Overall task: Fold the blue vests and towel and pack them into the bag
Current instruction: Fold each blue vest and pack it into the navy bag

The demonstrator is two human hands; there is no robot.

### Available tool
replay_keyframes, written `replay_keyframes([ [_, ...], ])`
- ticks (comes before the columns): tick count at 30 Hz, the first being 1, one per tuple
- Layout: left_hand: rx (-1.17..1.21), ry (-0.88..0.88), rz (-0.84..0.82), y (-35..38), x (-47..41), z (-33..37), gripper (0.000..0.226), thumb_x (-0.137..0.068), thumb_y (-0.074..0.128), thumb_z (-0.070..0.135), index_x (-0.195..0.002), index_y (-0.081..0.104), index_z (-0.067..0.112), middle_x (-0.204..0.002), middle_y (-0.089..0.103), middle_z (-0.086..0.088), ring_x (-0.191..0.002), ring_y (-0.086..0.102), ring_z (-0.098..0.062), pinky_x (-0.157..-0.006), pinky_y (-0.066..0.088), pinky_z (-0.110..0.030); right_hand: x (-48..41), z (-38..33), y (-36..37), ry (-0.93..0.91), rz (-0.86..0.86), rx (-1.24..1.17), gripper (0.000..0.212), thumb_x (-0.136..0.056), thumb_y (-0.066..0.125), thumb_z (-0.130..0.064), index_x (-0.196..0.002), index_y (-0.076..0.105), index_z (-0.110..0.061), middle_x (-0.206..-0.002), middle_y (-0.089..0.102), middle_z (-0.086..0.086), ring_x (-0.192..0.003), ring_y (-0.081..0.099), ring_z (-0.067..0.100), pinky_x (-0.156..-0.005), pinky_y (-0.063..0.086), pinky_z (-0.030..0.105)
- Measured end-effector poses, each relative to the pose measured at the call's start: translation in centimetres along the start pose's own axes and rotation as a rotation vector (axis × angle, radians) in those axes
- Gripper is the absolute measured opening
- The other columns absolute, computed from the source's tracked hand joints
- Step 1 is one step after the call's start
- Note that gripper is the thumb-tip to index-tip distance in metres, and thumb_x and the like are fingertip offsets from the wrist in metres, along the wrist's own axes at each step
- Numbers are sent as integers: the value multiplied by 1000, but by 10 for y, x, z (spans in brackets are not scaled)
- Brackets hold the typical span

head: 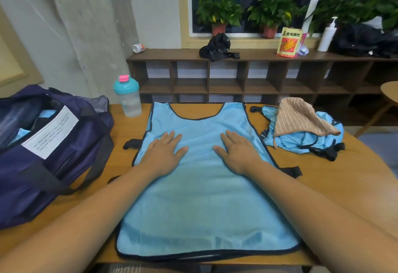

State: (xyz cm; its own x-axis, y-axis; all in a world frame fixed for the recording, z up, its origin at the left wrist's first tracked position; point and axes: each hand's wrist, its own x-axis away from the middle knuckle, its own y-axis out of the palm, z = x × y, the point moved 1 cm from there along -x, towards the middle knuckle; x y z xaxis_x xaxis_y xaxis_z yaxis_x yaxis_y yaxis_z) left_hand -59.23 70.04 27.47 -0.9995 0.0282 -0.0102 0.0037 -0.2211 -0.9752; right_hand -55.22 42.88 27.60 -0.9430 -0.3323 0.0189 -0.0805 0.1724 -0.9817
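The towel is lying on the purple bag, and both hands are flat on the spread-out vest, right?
No. The head view shows the towel lying on the crumpled vests at the table's right side, not on the purple bag. The left hand and the right hand are indeed flat on the spread-out vest.

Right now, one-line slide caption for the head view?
The left hand and right hand rest flat on a blue vest spread on the table, bag alongside.
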Motion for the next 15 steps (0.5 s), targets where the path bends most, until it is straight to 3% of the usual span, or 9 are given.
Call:
replay_keyframes([
  [4, -50, -89, 12, -1, -2, -27, 78, -104, 21, 74, -169, 14, 32, -178, 2, 2, -164, 1, -17, -132, 7, -42, -3, 20, -1, 50, 6, 19, 88, -105, 18, -72, -170, 12, -12, -178, 5, 7, -164, 3, 24, -133, 6, 42],
  [6, -62, -131, -17, -7, -6, -31, 79, -104, 26, 72, -168, 21, 26, -177, 11, -1, -163, 10, -20, -130, 16, -44, -7, 20, -5, 82, 8, 13, 90, -104, 22, -73, -165, 22, -7, -175, 17, 11, -162, 13, 27, -131, 16, 44],
  [7, -64, -151, -24, -11, -10, -33, 75, -105, 31, 69, -162, 33, 21, -171, 26, -4, -159, 23, -25, -125, 27, -46, -10, 18, -8, 108, 13, 5, 88, -104, 25, -73, -160, 31, -6, -170, 28, 13, -158, 24, 30, -126, 25, 46],
  [9, -83, -168, 8, -23, -22, -34, 56, -104, 41, 62, -132, 55, 16, -137, 58, -6, -129, 56, -31, -101, 50, -47, -16, 12, -20, 145, 44, 1, 75, -105, 32, -68, -147, 42, -7, -153, 47, 14, -142, 44, 34, -112, 41, 46],
  [11, -90, -173, 43, -35, -37, -34, 44, -104, 45, 53, -124, 59, 17, -121, 62, -7, -107, 62, -29, -86, 54, -42, -26, 4, -35, 112, 65, 15, 60, -109, 36, -56, -144, 47, -9, -143, 55, 14, -131, 52, 35, -103, 47, 46],
  [15, -45, -151, 137, -53, -79, -35, 38, -104, 52, 41, -132, 62, 18, -126, 61, -9, -107, 62, -27, -89, 55, -39, -64, 3, -61, 52, 85, -110, 47, -112, 41, -38, -151, 50, -13, -144, 58, 14, -128, 57, 36, -102, 51, 46],
])
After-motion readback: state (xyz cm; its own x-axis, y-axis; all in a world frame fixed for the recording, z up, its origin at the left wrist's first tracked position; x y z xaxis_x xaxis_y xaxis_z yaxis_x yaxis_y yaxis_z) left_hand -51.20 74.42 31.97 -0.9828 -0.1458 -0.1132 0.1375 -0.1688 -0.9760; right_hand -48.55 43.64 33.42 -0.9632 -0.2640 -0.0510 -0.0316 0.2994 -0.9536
